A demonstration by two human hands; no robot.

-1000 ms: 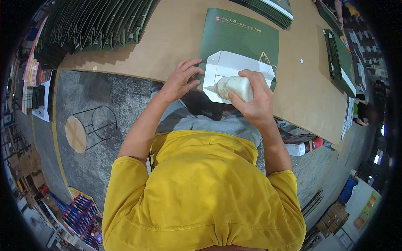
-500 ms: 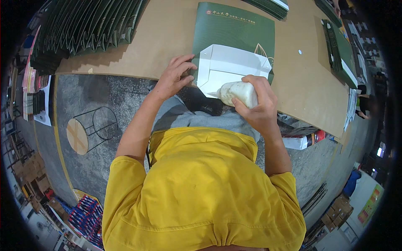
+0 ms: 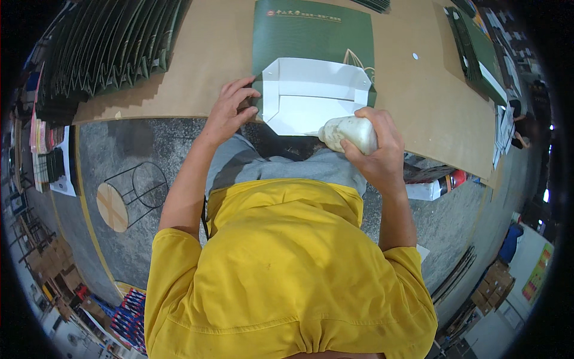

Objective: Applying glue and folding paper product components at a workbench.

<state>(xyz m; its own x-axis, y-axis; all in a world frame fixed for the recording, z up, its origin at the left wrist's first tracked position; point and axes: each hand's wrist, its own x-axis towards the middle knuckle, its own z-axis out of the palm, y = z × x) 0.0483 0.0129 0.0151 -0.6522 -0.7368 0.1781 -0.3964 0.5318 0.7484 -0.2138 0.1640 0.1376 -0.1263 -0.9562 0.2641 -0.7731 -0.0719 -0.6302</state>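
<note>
A green paper bag [image 3: 311,37] lies flat on the table, its unfolded white bottom [image 3: 311,113] turned toward me. Twine-coloured handles [image 3: 354,58] show at its right side. My right hand [image 3: 382,143] is wrapped round a white squeeze bottle [image 3: 353,133] smudged with dirt. The bottle is tilted on its side, and its nozzle points left, at the near edge of the white bottom. At the bag's left edge rests my left hand [image 3: 234,106], fingers apart, its fingertips touching the green side.
A row of folded green bags [image 3: 113,48] stands on the tan table [image 3: 179,90] at the far left. More green bags [image 3: 475,57] lie at the right. On the floor at left, a round-topped stool [image 3: 112,207] lies tipped over.
The bottle's nozzle has moved right along the near edge of the white bottom. My view has shifted slightly, and the left hand stays at the bag's left edge.
</note>
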